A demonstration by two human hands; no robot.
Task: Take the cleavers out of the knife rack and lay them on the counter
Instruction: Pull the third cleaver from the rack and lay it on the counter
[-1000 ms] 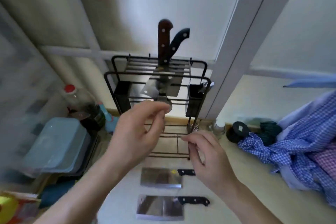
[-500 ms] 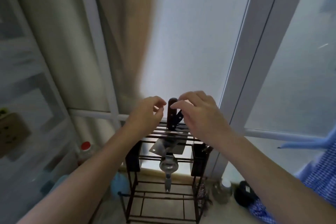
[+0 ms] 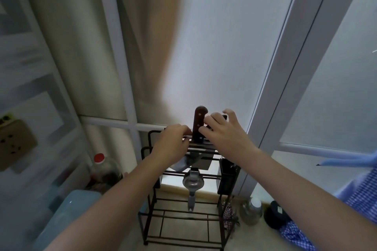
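Brown-handled cleaver (image 3: 199, 124) stands upright in the knife rack (image 3: 222, 171), between both hands. Left hand (image 3: 173, 145): fingers curled loosely just left of the handle, contact unclear. Right hand (image 3: 224, 134): fingers spread, tips at the handle, not clamped.

two hands (image 3: 173, 144), two cleavers (image 3: 199, 122), one knife rack (image 3: 183, 216), two bottles (image 3: 102, 167)
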